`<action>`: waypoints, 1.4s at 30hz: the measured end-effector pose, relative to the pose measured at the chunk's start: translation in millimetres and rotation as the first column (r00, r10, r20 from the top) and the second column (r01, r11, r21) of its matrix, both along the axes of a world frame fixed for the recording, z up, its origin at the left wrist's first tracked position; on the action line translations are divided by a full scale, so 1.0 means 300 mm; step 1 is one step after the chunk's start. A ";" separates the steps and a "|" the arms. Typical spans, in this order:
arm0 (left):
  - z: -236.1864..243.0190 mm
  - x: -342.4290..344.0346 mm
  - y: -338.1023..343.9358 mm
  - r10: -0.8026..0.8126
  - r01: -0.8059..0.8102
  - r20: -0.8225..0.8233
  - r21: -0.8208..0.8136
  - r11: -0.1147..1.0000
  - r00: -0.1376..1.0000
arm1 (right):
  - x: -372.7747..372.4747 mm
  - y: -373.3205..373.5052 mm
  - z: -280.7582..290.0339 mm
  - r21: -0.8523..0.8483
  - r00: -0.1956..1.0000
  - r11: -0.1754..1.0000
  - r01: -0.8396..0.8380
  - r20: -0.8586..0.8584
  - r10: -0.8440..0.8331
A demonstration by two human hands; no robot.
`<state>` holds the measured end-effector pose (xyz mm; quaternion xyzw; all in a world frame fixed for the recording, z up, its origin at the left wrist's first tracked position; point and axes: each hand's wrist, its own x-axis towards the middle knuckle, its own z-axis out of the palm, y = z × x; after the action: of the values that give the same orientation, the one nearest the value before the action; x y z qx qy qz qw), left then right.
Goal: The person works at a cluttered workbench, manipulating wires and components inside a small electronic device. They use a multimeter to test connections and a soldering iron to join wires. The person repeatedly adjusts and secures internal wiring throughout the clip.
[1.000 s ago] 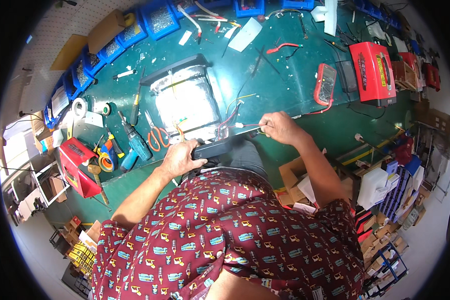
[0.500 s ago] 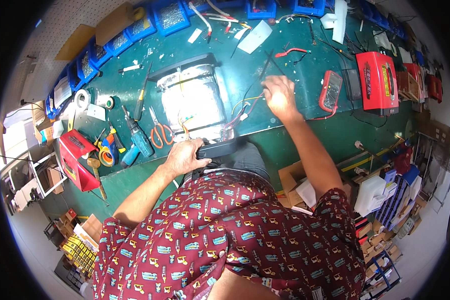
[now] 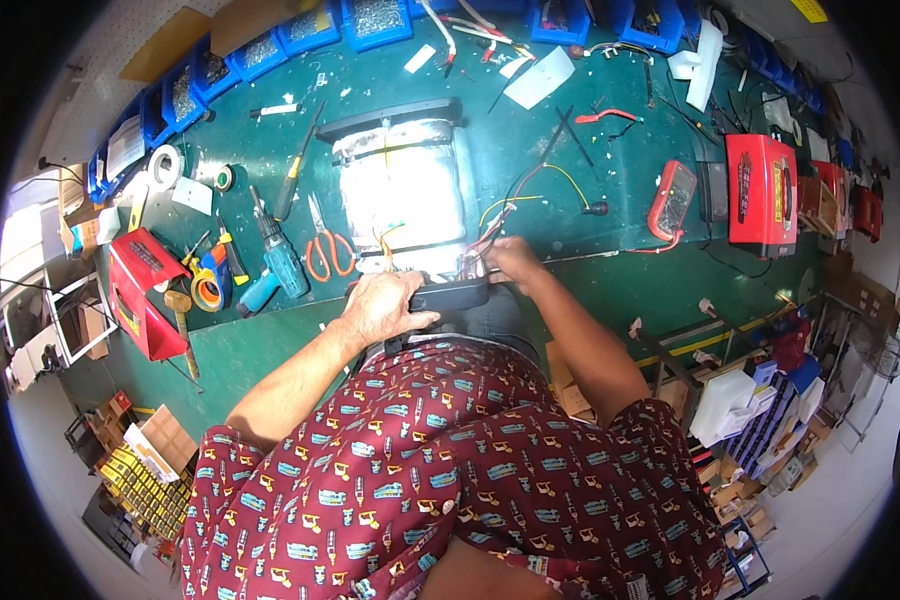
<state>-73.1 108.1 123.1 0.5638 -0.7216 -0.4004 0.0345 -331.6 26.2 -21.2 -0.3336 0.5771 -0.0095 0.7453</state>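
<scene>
My left hand (image 3: pixel 380 305) is closed on a black end piece (image 3: pixel 450 296) at the bench's front edge. My right hand (image 3: pixel 513 262) is at that piece's right end, fingers curled and partly hidden, so what they hold is unclear. Above both hands lies a silvery wrapped block (image 3: pixel 400 185), glaring with light, with a black bar (image 3: pixel 395 112) along its far side. Red, black and yellow wires (image 3: pixel 490 225) run from its near right corner, one toward a small black connector (image 3: pixel 596 208). Orange-handled scissors (image 3: pixel 328 257) and a cordless drill (image 3: pixel 285 260) lie left of the block.
The green bench (image 3: pixel 570 150) holds a screwdriver (image 3: pixel 290 185), tape rolls (image 3: pixel 162 168), a red multimeter (image 3: pixel 672 195) and red cased units (image 3: pixel 755 195) (image 3: pixel 145 295). Blue parts bins (image 3: pixel 375 22) line the back. Cartons and stacked goods (image 3: pixel 725 405) stand on the floor below.
My right hand has moved from the wires down and left to the end piece. The yellow wire and connector now lie spread to the right. My left hand stays on the end piece.
</scene>
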 end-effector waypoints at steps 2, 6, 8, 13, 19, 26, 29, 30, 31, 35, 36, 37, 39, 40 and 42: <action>-0.004 0.001 0.002 -0.003 0.003 0.011 -0.003 1.000 1.000 | 0.012 -0.015 0.026 0.015 0.999 1.000 0.023 0.037 -0.024; 0.005 -0.008 0.000 -0.007 0.008 0.044 -0.011 1.000 0.999 | 0.020 -0.028 0.014 -0.007 1.000 1.000 -0.010 -0.016 0.010; 0.003 -0.010 0.003 -0.014 0.015 0.062 -0.011 1.000 0.998 | 0.020 -0.026 0.012 -0.007 1.000 1.000 0.001 -0.022 -0.001; -0.004 -0.011 -0.001 -0.030 0.030 0.067 -0.005 1.000 0.997 | 0.022 -0.034 -0.020 0.006 0.999 1.000 -0.020 -0.034 0.020; -0.005 -0.018 -0.002 -0.044 0.043 0.088 0.012 0.999 0.995 | 0.074 -0.046 0.067 0.020 0.993 0.997 -0.076 -0.090 0.078; 0.001 -0.014 0.001 -0.022 0.023 0.068 -0.007 1.000 0.997 | 0.073 -0.024 0.065 0.010 0.986 0.987 0.161 0.052 -0.161; -0.008 -0.013 0.000 -0.039 0.042 0.109 -0.024 0.999 0.993 | 0.071 -0.035 0.027 0.055 0.985 0.985 0.165 -0.064 -0.161; -0.005 -0.013 0.003 -0.036 0.038 0.097 -0.014 0.999 0.995 | 0.069 -0.035 0.006 0.044 0.983 0.990 0.137 -0.126 -0.130; 0.005 -0.014 -0.001 -0.031 0.032 0.086 -0.008 0.999 0.996 | 0.069 -0.036 0.003 0.027 0.987 0.993 0.112 -0.122 -0.108; -0.008 -0.012 0.004 -0.014 0.015 0.093 -0.006 1.000 0.996 | 0.069 -0.024 0.009 -0.087 0.991 0.992 0.094 -0.092 -0.102; -0.011 -0.011 0.006 -0.018 0.019 0.094 -0.006 1.000 0.995 | 0.068 -0.014 0.016 -0.127 0.990 0.986 0.111 -0.078 -0.122; -0.011 -0.010 0.007 -0.024 0.024 0.095 -0.006 1.000 0.995 | 0.059 0.000 0.010 -0.155 0.990 0.981 0.121 -0.055 -0.130; -0.011 -0.010 0.007 -0.028 0.029 0.099 -0.005 1.000 0.995 | 0.039 0.019 -0.004 -0.209 0.989 0.967 0.142 -0.007 -0.147; -0.010 -0.009 0.006 -0.027 0.027 0.103 -0.006 1.000 0.994 | 0.034 0.015 -0.005 -0.247 0.997 0.967 0.066 -0.030 -0.076; -0.010 -0.010 0.004 -0.020 0.021 0.103 -0.011 1.000 0.994 | 0.019 0.004 -0.008 -0.316 0.994 0.945 -0.087 -0.083 0.064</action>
<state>-76.0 109.4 120.2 0.5760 -0.7304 -0.3669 -0.0036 -325.8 27.6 -23.6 -0.4717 0.5813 -0.0623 0.6601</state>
